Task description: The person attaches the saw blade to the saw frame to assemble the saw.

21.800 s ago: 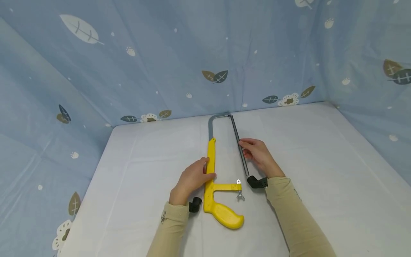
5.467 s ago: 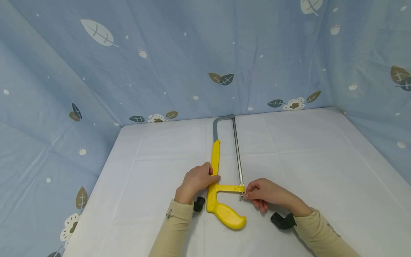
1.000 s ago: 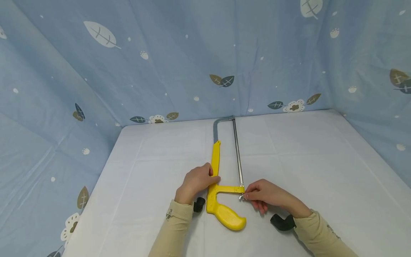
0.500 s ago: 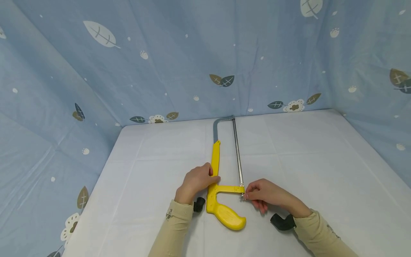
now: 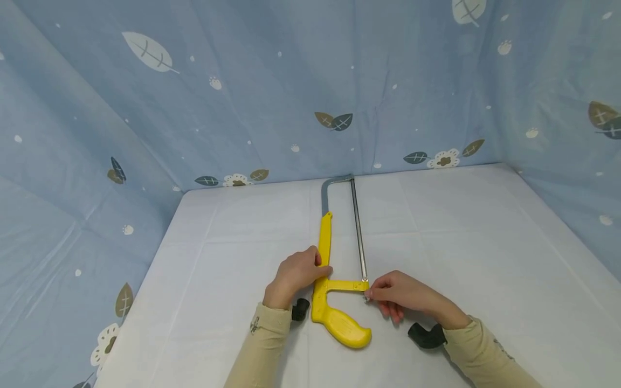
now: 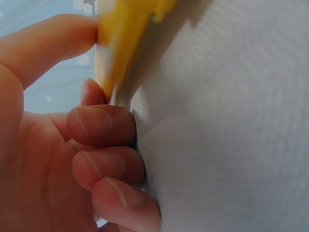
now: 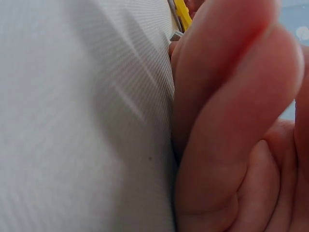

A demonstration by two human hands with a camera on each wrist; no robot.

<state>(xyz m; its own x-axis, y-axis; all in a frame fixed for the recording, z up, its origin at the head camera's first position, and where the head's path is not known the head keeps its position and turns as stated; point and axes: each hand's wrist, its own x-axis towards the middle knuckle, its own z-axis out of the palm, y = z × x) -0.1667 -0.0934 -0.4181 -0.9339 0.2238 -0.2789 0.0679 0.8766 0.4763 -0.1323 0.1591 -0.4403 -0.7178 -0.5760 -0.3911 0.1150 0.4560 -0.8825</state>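
In the head view a hacksaw [image 5: 326, 231] lies flat on the white cloth, its yellow handle [image 5: 346, 330] toward me. My left hand [image 5: 295, 274] grips the yellow spine between thumb and fingers; the left wrist view shows thumb and a fingertip at the blurred yellow frame [image 6: 123, 43]. The steel blade [image 5: 359, 231] runs from the grey far end of the frame to the yellow cross arm. Just below that arm, my right hand [image 5: 402, 291] pinches the small metal wing nut [image 5: 366, 299], partly hidden by thumb and finger. Curled fingers [image 7: 227, 121] fill the right wrist view.
White cloth [image 5: 233, 242] covers the table. A blue leaf-print curtain [image 5: 271, 91] rises along its back and sides. Black camera mounts sit at the left wrist [image 5: 301, 309] and right wrist [image 5: 426, 336].
Since the oldest frame, the right hand has gone from the blade to the wing nut, and the blade's near end has joined the cross arm. Lately the wing nut's angle changes; the left hand stays.
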